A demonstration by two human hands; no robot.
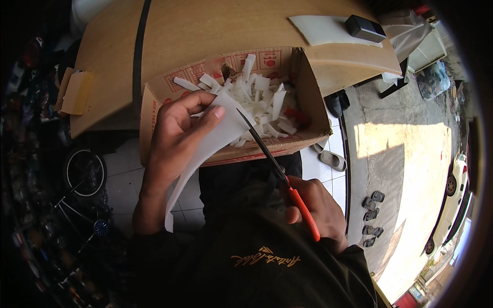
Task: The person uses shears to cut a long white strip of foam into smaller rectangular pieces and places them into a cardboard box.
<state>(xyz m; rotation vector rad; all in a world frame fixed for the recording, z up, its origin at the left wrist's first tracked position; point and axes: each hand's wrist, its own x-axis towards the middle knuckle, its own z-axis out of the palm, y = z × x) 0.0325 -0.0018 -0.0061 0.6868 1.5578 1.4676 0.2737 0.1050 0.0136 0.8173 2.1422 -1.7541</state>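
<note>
My left hand (187, 128) pinches a long strip of white foam sheet (218, 128) between thumb and fingers. The strip's lower end hangs down beside my left forearm. In my right hand (318, 208) is a pair of scissors (280, 172) with red handles and dark blades. Their tip points up and left, close to the foam strip's right edge; the blades look nearly closed. Below and beyond my hands, a cardboard box (313, 87) with red print holds many cut white foam pieces (262, 97). Something red lies among them at the box's right side.
Behind the box stretches a brown table (205, 28) with a black strap across it. A white sheet (321, 31) and a dark box-shaped object (365, 28) lie at its right. A small carton (77, 92) sits at left, above a bicycle wheel (84, 172). Sandals (333, 160) rest on the tiles.
</note>
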